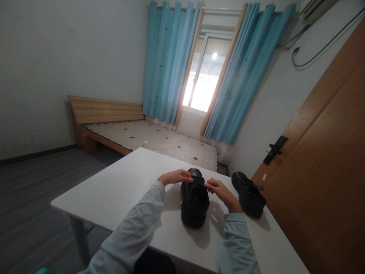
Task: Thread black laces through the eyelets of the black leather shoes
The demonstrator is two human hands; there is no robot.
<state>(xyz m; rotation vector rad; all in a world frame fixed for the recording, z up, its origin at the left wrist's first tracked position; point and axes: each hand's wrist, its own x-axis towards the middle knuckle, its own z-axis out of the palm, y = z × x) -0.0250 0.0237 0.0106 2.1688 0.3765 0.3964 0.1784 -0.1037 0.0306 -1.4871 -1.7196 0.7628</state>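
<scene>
- A black shoe (195, 201) stands on the white counter (119, 190), toe pointing to 12 o'clock, heel toward the person.
- The left hand (175, 176) sits at the shoe's 10 o'clock, fingers pinched closed at the lacing; the right hand (218, 189) is at its 2 o'clock, likewise pinched. Each seems to grip a lace end, though the laces themselves are too dark and small to make out.
- A second black shoe (248, 194) rests at 3 o'clock of the first, apart from it, near the counter's right edge and untouched.
- To do the lacing step well, I judge both hands should pull evenly outward and keep tension equal so the tongue stays centred.
- Holding the shoe flat on its sole matters; a sideways tug could tip it or slide it toward the other shoe.
- Beyond the counter, at 12 o'clock, lie a bed (154, 139) and blue curtains (171, 61) framing a window.
</scene>
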